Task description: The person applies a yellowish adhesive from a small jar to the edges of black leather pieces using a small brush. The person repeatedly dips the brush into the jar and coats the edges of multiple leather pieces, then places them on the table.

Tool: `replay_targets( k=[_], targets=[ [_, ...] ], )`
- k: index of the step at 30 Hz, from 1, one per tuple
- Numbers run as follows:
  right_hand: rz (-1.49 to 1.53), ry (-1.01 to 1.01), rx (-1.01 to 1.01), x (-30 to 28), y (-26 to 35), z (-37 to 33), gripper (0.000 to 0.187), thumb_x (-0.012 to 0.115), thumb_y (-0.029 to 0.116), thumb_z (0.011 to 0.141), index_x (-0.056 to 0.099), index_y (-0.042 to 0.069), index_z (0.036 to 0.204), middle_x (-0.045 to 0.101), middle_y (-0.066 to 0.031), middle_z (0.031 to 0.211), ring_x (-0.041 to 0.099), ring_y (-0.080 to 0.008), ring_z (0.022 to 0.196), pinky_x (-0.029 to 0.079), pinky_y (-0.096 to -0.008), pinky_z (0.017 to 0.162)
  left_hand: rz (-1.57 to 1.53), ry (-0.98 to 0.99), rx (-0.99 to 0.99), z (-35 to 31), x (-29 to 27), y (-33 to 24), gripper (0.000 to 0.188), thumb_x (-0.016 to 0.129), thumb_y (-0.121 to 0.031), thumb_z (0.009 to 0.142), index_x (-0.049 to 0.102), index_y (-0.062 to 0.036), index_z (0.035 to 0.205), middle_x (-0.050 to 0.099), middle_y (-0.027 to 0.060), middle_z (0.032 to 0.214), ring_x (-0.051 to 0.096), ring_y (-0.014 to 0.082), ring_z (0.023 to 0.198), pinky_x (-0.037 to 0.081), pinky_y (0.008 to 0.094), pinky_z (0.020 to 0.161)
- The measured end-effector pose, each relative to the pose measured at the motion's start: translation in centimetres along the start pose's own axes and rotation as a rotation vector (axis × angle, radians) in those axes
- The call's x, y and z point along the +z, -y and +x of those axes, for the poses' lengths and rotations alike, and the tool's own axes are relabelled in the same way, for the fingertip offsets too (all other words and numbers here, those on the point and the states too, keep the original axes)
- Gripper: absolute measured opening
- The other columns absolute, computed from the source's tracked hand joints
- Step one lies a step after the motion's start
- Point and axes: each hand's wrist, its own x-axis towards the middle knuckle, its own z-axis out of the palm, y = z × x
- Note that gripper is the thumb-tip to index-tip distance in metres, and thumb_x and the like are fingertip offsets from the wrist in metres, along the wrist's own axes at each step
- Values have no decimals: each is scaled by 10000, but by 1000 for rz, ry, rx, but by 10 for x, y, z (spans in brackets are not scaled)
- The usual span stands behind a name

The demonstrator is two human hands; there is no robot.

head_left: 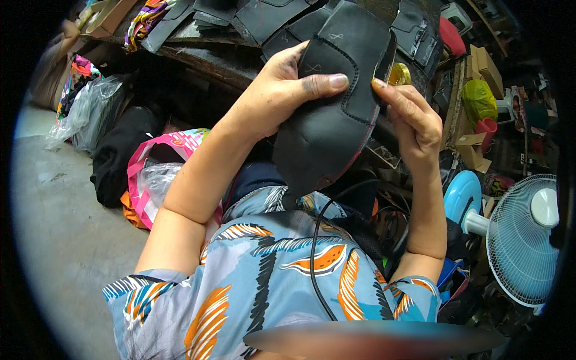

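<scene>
The smooth, leather-like black piece (324, 129) with a curved stitched seam (356, 66) is held up before your printed shirt (270, 270). Your left hand (294, 87) clamps it, thumb flat, fingers hidden behind; your right hand (414, 117), fingers curled, pinches its edge, contact partly obscured.

1. Your view looks from the left of two fisheye cameras worn side by side on your head.
2. It faces steeply down: your shirt (270, 270) fills the near foreground, with your left hand (294, 87) and right hand (415, 117) farther off, toward the top.
3. It reaches wide, from floor (60, 234) at left to fan (525, 243) at right.
</scene>
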Motion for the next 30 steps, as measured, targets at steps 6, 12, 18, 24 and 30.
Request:
replay_targets(
  k=[6, 12, 18, 24, 30],
  targets=[
    [-314, 10, -246, 5, 4, -3, 456, 695, -21, 734, 751, 130, 1161, 682, -79, 881, 643, -227, 734, 520, -322, 652, -79, -14, 19, 4, -2, 4, 344, 754, -159, 881, 613, -4, 1154, 706, 76, 1005, 685, 122, 841, 573, 260, 754],
    [-718, 4, -404, 0, 10, -8, 494, 714, 70, 702, 764, 271, 1149, 649, 3, 900, 560, -158, 655, 480, -299, 587, -105, -85, -15, 12, -5, 10, 348, 745, -172, 888, 596, -6, 1156, 700, 98, 966, 694, 137, 790, 589, 274, 697],
    [-646, -59, -504, 0, 15, -9, 477, 684, 34, 705, 770, 281, 1104, 639, -10, 995, 573, -145, 661, 490, -279, 587, -11, -174, -25, 20, -7, 13, 363, 736, -167, 888, 573, 7, 1163, 689, 111, 945, 692, 155, 750, 593, 288, 671],
    [-392, -13, -82, 12, 14, -1, 632, 639, -55, 699, 678, 169, 1289, 617, -77, 988, 609, -225, 685, 537, -338, 642, -63, -140, 68, 23, -2, 14, 329, 721, -151, 896, 585, 0, 1154, 689, 104, 957, 690, 163, 784, 586, 300, 694],
    [-197, 49, -1, -11, 5, -9, 459, 573, -79, 728, 771, 121, 1091, 623, -93, 1023, 605, -184, 706, 523, -304, 674, -14, -256, 46, 26, -13, 11, 297, 706, -134, 908, 602, 11, 1146, 698, 110, 989, 690, 157, 817, 574, 289, 748]
  ],
)
